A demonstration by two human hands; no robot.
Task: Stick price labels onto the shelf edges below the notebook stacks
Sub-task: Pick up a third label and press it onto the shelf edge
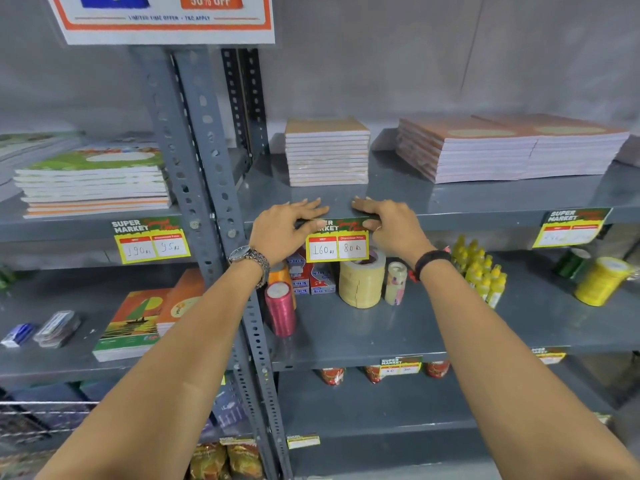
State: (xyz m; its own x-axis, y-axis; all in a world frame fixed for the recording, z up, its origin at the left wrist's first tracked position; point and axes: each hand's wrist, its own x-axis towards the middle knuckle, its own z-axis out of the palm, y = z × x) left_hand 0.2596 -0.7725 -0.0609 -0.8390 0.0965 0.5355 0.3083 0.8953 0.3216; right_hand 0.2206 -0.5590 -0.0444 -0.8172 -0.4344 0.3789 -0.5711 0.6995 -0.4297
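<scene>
Both hands are up at the shelf edge (450, 218) now, pressing the price label (336, 242) flat against it. The left hand (282, 233) pins the label's top left corner, fingers spread over the lip; the right hand (388, 225) clamps the top right corner, thumb underneath. Between the two grips the label hangs (it reads 160 and 80), directly below the notebook stack (327, 152). Just beneath sits a tape roll (362, 282).

Both arms outstretched, left hand (282, 230) and right hand (388, 225) palm-down, fingers extended, thumbs tucked under
</scene>
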